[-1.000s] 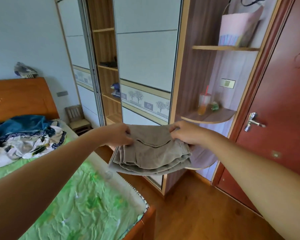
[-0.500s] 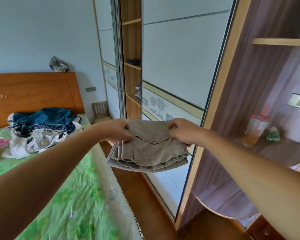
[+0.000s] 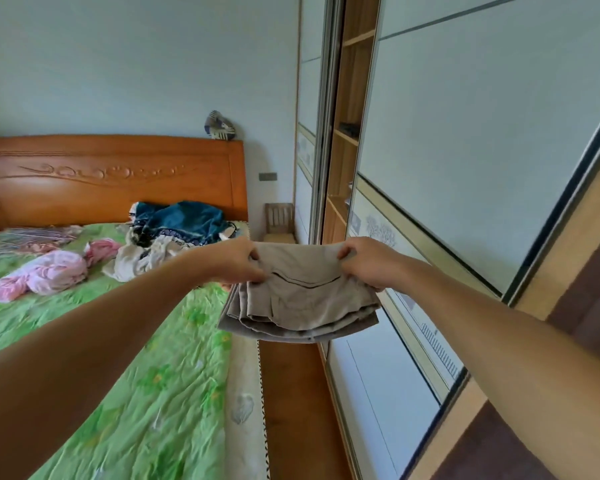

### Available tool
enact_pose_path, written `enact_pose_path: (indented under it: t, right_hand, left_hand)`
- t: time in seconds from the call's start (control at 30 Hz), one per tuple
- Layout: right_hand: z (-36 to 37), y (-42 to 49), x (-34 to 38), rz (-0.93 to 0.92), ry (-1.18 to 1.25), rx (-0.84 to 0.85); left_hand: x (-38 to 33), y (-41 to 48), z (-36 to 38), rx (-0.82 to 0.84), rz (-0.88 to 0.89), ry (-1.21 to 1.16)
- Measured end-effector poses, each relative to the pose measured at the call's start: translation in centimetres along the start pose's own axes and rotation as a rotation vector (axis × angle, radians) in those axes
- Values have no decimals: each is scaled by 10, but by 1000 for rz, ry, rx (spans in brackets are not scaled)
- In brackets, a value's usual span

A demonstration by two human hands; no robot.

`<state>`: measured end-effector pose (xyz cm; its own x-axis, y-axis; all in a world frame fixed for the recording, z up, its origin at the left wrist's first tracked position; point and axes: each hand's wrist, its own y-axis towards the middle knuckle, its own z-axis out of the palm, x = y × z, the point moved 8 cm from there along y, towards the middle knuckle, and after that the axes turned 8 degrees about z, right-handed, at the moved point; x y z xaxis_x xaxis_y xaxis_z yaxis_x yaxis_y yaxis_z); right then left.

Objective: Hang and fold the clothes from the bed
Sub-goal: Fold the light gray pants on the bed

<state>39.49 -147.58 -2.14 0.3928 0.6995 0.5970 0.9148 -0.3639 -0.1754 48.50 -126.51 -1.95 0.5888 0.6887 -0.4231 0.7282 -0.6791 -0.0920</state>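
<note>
A folded beige garment (image 3: 302, 299) with a dark pocket seam hangs in the air between the bed and the wardrobe. My left hand (image 3: 238, 259) grips its upper left corner and my right hand (image 3: 368, 259) grips its upper right corner. Its layered lower edge droops over the strip of floor beside the bed. On the green floral bed (image 3: 118, 375) lie a pink garment (image 3: 49, 271), a white patterned garment (image 3: 146, 258) and a dark blue garment (image 3: 181, 220), heaped near the headboard. Several hangers (image 3: 28, 237) rest at the far left of the bed.
A wardrobe with white sliding doors (image 3: 465, 168) runs along the right; an open gap shows wooden shelves (image 3: 347, 133). A small wooden chair (image 3: 279, 220) stands in the corner by the orange headboard (image 3: 118, 181). A narrow strip of wooden floor (image 3: 291, 393) separates bed and wardrobe.
The view has swung left, away from the red door and corner shelves and toward the headboard. Both hands keep holding the folded beige garment out in front; pink clothes came into view.
</note>
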Motion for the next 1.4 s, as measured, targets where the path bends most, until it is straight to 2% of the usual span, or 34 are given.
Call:
enact_pose_path:
  t: [0.27,0.47,0.7,0.87,1.17,1.4]
  right_hand:
    - [-6,108,20,-111,-87,19]
    - [-25,248,37,-130,-112,-23]
    - [-59,410,97,-142,-110,-80]
    - [-88,481,126,-150,-100,-115]
    - [-109,567,154,-169,-26,-112]
    - [-127,687,177,-163,-47,-190]
  left_hand:
    - [35,81,-17,-19,-103,45]
    - [79,217,-50,-4,-90,86]
    - [136,368,-132,-30,-63,144]
    - [156,436,-183,-59,-45,129]
    - [193,505,-221,-95,-53,45]
    - [235,618,-258,-107,-23,64]
